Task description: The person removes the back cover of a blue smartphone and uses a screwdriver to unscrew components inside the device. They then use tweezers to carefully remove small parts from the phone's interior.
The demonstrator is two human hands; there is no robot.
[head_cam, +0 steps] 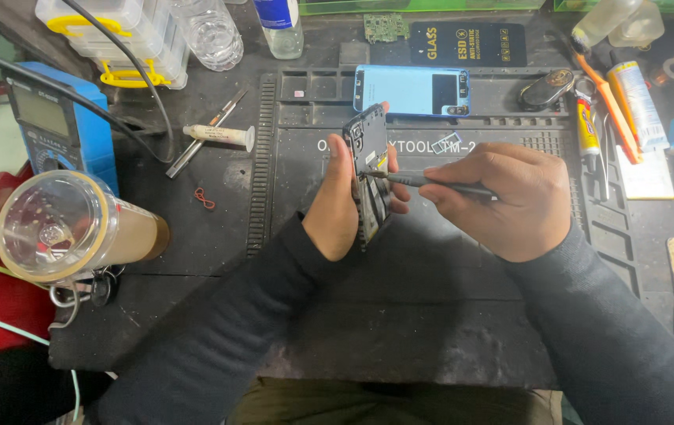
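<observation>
- The left hand (pixel 339 206) covers much of the opened phone (pixel 369 175), so its lower end and far face stay hidden.
- The tool (pixel 431 182) vanishes inside the right hand (pixel 502 201); its back end cannot be seen.
- The bottles (pixel 219 27) at the far edge are cut off.
- The meter (pixel 57 126) at left is partly behind a cable.

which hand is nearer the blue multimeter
Left. The left hand, holding the opened phone, sits closer to the blue multimeter; the right hand is farther right.
</observation>
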